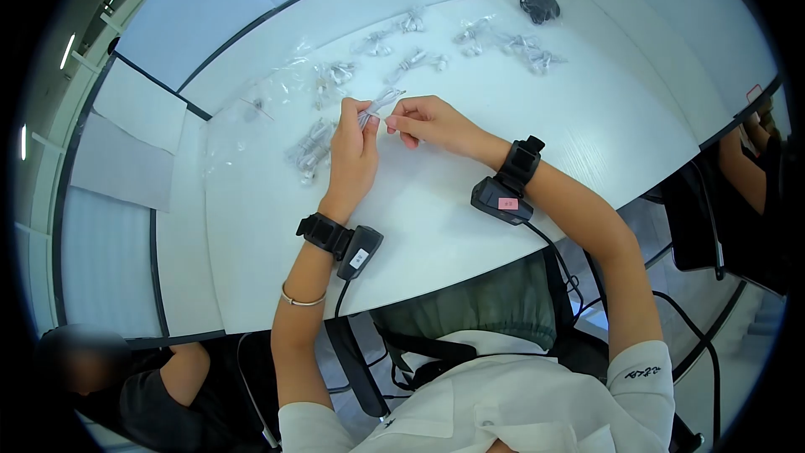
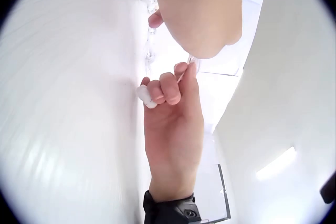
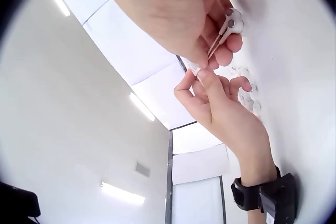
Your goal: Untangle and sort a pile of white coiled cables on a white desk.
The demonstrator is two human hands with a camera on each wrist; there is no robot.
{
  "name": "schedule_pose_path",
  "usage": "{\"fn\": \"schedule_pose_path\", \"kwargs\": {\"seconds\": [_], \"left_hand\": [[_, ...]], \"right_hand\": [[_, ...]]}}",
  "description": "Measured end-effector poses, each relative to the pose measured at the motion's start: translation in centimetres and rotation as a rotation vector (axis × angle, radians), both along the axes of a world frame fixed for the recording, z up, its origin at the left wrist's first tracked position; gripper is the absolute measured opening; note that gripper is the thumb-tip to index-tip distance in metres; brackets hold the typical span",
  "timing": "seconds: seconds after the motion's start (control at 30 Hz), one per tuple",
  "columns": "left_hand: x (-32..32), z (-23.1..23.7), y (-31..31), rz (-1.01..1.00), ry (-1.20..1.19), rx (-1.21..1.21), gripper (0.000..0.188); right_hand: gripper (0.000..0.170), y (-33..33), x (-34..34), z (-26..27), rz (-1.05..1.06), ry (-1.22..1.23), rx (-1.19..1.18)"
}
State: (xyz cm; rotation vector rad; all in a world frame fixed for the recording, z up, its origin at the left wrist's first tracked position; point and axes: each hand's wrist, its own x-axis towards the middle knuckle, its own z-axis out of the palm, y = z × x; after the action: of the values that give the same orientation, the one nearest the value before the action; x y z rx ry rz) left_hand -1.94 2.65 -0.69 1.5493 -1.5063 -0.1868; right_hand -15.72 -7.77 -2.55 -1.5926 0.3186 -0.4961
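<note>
In the head view my left hand grips a folded bundle of white earphone cable between thumb and fingers, the strands sticking out past the fingertips. My right hand meets it from the right, its thumb and forefinger pinching a thin part of the earphones. Two white earbuds lie against the curled fingers of my right hand in the right wrist view, their wires running to the pinching thumb. The left wrist view shows an earbud beside the right hand's fingers.
Several coiled white cables lie left of my hands on the white table. More bundles spread across the back, near a crumpled clear plastic bag. A dark grey object sits by the back partition. People sit on either side.
</note>
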Motion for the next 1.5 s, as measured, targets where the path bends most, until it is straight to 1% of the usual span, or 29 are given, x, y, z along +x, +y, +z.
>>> {"fn": "schedule_pose_path", "kwargs": {"seconds": [0.07, 0.17, 0.23, 0.27, 0.33, 0.43, 0.57, 0.67, 0.77, 0.83, 0.87, 1.03, 1.17, 1.23, 1.33, 1.43, 1.5], "left_hand": [[0.1, 0.1, 0.1, 0.005, -0.009, 0.009, 0.014], [0.3, -0.1, 0.0, -0.003, -0.03, 0.013, 0.013], [0.2, 0.0, 0.1, -0.005, -0.051, -0.01, 0.013], [0.1, 0.0, 0.1, -0.012, -0.039, 0.02, 0.013], [0.1, 0.2, 0.2, -0.024, -0.014, 0.078, 0.012], [0.2, 0.1, 0.1, -0.017, 0.003, 0.066, 0.012], [0.0, 0.4, 0.1, 0.021, -0.042, 0.076, 0.011], [-0.1, 0.4, 0.0, 0.018, -0.055, 0.072, 0.012], [0.0, 0.3, 0.0, 0.003, -0.029, 0.047, 0.012], [0.1, -0.2, -0.2, -0.004, 0.0, -0.01, 0.012], [0.0, -0.1, -0.2, -0.004, 0.005, 0.0, 0.012], [-0.2, -0.2, -0.2, 0.019, 0.017, 0.046, 0.011], [-0.2, -0.4, -0.3, 0.032, 0.146, 0.035, 0.007], [-0.2, -0.4, -0.4, 0.021, 0.179, 0.019, 0.008], [0.3, -0.7, -0.6, 0.054, 0.376, 0.068, 0.01], [0.8, -1.2, -0.7, -0.108, 0.59, 0.015, 0.015], [0.4, -1.0, -0.7, -0.096, 0.686, 0.025, 0.017]], "right_hand": [[0.026, 0.2, -0.3, 0.9, 0.015, 0.061, -0.01], [0.021, 0.1, -0.3, 0.9, 0.117, 0.057, 0.052], [0.02, 0.4, -0.4, 1.0, 0.163, 0.015, 0.097], [0.019, 0.5, -0.4, 1.0, 0.186, -0.006, 0.119], [0.018, 0.7, -0.3, 1.3, 0.193, -0.008, 0.099], [0.018, 1.0, -0.1, 1.1, 0.174, -0.064, 0.073], [0.021, 1.2, -0.2, 1.4, 0.118, -0.146, 0.034], [0.02, 1.0, -0.4, 1.8, 0.141, -0.16, -0.032], [0.022, 0.9, -0.5, 2.0, 0.147, -0.112, 0.03], [0.021, 0.7, -0.7, 2.2, 0.132, -0.025, 0.003], [0.021, 0.6, -0.8, 2.3, 0.126, 0.019, -0.01], [0.023, 0.8, -0.5, 1.7, 0.118, -0.015, -0.011], [0.024, 0.5, -0.4, 1.4, 0.083, -0.002, 0.033], [0.024, 0.0, -0.5, 1.3, 0.116, 0.029, 0.016], [0.025, -0.1, -0.3, 0.7, 0.135, 0.03, -0.013], [0.026, -0.1, -0.1, 0.6, 0.146, 0.031, -0.047], [0.028, -0.1, -0.2, 0.8, 0.157, 0.05, -0.06]]}}
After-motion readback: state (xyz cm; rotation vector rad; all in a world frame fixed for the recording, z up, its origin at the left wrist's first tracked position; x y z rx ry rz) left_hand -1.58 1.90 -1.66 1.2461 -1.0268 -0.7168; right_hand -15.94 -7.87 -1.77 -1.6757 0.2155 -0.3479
